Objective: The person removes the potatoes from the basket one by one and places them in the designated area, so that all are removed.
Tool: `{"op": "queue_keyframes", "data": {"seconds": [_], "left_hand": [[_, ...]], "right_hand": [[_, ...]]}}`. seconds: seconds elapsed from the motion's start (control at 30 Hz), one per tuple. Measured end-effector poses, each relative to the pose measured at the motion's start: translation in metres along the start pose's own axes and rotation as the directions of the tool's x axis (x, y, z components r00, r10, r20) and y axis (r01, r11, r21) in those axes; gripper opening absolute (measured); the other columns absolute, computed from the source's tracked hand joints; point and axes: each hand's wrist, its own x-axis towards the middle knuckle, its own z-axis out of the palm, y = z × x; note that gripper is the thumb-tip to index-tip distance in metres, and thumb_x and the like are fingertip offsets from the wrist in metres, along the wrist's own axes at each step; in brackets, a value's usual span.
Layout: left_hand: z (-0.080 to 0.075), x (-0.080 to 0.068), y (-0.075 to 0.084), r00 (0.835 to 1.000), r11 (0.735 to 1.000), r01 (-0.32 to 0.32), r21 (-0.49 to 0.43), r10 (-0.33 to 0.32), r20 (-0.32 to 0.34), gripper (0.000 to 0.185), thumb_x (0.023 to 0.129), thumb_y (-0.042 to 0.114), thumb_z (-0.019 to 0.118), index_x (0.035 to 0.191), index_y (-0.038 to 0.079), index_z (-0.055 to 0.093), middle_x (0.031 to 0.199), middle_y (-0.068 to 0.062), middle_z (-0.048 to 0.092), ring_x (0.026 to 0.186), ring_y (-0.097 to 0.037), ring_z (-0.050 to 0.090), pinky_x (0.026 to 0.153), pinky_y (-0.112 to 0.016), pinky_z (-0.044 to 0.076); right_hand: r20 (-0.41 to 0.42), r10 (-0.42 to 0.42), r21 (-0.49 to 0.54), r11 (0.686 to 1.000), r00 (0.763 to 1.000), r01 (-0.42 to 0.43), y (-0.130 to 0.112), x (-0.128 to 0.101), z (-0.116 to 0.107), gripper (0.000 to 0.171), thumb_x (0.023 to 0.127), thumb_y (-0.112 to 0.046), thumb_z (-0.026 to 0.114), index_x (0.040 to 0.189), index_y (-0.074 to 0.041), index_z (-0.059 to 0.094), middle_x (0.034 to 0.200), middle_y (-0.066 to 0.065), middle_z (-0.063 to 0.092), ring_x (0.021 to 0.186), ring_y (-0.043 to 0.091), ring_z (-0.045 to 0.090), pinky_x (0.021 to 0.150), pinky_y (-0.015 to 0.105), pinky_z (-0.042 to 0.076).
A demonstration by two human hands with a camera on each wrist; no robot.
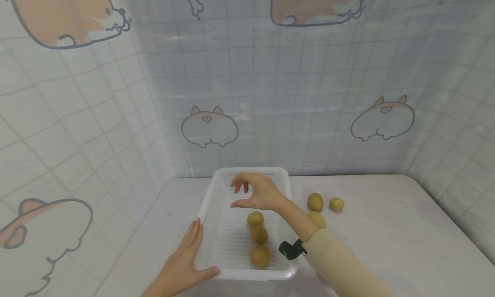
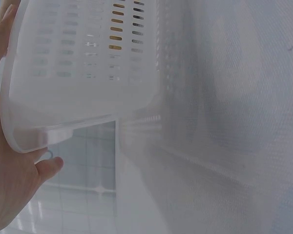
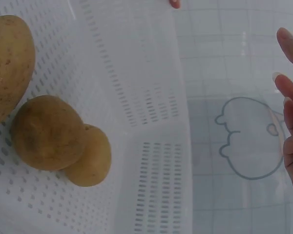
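Observation:
A white perforated basket [image 1: 222,211] stands on the table with three potatoes in a row inside it, the nearest potato [image 1: 260,256] by the front rim. My left hand [image 1: 191,254] rests against the basket's front left corner, fingers straight along the side and thumb along the front rim. My right hand [image 1: 236,196] hovers over the middle of the basket, fingers loosely curved and holding nothing. The right wrist view shows the three potatoes [image 3: 46,131] on the basket floor [image 3: 151,97] and my empty fingers [image 3: 290,122]. In the left wrist view my palm [image 2: 10,190] touches the basket corner [image 2: 78,73].
Three more potatoes lie on the white table to the basket's right: one potato [image 1: 315,202], a smaller potato [image 1: 336,204], and a third potato [image 1: 318,219] partly hidden behind my right forearm. Walls covered in a cartoon-print sheet [image 1: 209,127] close in at the back and both sides.

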Motion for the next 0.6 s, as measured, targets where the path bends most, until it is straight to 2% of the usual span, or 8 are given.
{"op": "queue_keyframes", "data": {"seconds": [0.1,0.17,0.23,0.4,0.6], "left_hand": [[-0.001,0.0,0.001,1.0,1.0,0.008,0.001,-0.008,0.013,0.111,0.065,0.064,0.065,0.139,-0.007,0.023,0.148,-0.018,0.017,0.134,-0.032,0.016,0.107,-0.026,0.014],[-0.002,0.0,0.001,1.0,1.0,0.014,-0.01,-0.014,0.023,0.111,0.065,0.064,0.065,0.139,-0.007,0.023,0.148,-0.018,0.016,0.135,-0.032,0.015,0.103,-0.042,0.026],[-0.002,0.0,0.001,0.999,1.0,0.017,-0.017,-0.016,0.031,0.11,0.066,0.064,0.064,0.139,-0.008,0.022,0.148,-0.019,0.015,0.135,-0.033,0.015,0.096,-0.053,0.033],[-0.002,0.001,0.001,0.998,0.999,0.03,-0.03,-0.029,0.051,0.111,0.067,0.064,0.063,0.139,-0.007,0.021,0.148,-0.018,0.013,0.134,-0.035,0.014,0.095,-0.055,0.033],[-0.003,0.002,0.003,0.998,0.998,0.037,-0.041,-0.035,0.059,0.11,0.067,0.064,0.063,0.139,-0.007,0.021,0.148,-0.019,0.012,0.134,-0.036,0.014,0.094,-0.056,0.032]], "right_hand": [[0.023,0.083,-0.009,0.997,0.996,-0.082,0.005,-0.001,0.006,0.042,0.07,-0.05,0.071,0.101,-0.026,0.056,0.083,-0.014,0.062,0.073,0.007,0.055,0.06,0.02,0.042],[0.048,0.157,-0.03,0.987,0.986,-0.156,0.008,0.0,0.011,0.04,0.072,-0.052,0.068,0.102,-0.027,0.055,0.082,-0.016,0.062,0.072,0.007,0.055,0.059,0.019,0.043],[0.075,0.243,-0.054,0.97,0.967,-0.239,0.01,0.0,0.016,0.04,0.074,-0.054,0.064,0.102,-0.027,0.055,0.079,-0.017,0.062,0.069,0.004,0.055,0.057,0.019,0.043],[0.117,0.42,-0.113,0.906,0.9,-0.408,0.013,0.0,0.026,0.044,0.075,-0.058,0.06,0.103,-0.025,0.057,0.076,-0.016,0.061,0.064,0.003,0.054,0.052,0.021,0.044],[0.147,0.531,-0.162,0.845,0.835,-0.509,0.016,-0.002,0.035,0.044,0.073,-0.056,0.064,0.101,-0.023,0.059,0.07,-0.015,0.059,0.061,0.004,0.053,0.051,0.023,0.044]]}}
